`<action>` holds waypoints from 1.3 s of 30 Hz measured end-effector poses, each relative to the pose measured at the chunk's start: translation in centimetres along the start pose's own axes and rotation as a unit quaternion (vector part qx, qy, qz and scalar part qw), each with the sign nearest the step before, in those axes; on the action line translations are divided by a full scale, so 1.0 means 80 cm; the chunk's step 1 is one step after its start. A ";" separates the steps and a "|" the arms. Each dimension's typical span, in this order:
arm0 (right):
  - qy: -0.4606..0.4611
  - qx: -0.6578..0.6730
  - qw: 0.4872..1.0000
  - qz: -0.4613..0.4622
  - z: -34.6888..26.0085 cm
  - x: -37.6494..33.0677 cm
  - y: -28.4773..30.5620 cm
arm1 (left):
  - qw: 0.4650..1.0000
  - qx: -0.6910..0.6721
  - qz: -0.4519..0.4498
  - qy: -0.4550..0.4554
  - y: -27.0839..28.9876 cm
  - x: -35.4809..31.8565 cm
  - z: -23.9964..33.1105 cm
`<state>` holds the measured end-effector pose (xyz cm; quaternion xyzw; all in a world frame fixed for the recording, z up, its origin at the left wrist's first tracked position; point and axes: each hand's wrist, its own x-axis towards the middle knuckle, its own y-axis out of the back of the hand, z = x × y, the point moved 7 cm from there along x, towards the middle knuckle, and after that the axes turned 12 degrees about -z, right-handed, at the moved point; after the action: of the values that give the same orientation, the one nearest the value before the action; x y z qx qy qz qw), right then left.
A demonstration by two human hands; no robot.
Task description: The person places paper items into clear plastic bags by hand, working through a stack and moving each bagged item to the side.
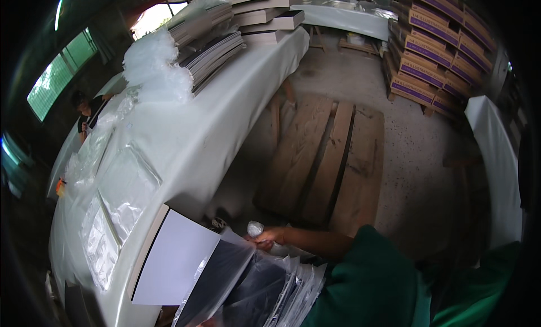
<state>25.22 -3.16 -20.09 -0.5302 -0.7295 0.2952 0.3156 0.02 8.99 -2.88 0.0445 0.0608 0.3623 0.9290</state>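
Observation:
My right hand (272, 236) reaches in from the right in a green sleeve. Its fingers are closed around a bunched piece of clear plastic film (255, 229), at the far corner of the boards in front of me. A large white board (179, 259) with a black edge rests partly over the table's edge. Next to it lie dark sheets (253, 282) in clear plastic sleeves (293, 287), overlapping in a stack against my body. Only a sliver of my left hand (208, 323) shows at the lower edge, by the sleeved sheets; its fingers are mostly hidden.
A long table (191, 130) under pale sheeting carries flat plastic bags (127, 186), a roll of bubble wrap (155, 68) and stacked boards (265, 23). A wooden pallet (327, 158) lies on the floor. Cartons (431, 56) are piled at far right. Another person (84, 110) stands across the table.

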 end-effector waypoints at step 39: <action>0.091 -0.217 0.969 0.070 -0.092 0.117 -0.243 | 0.986 0.032 0.087 -0.139 -0.062 0.009 0.089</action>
<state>17.25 1.37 0.78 -0.6606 -0.7053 0.1018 0.2363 4.87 5.57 3.44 0.1292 -0.0615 0.4299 0.8915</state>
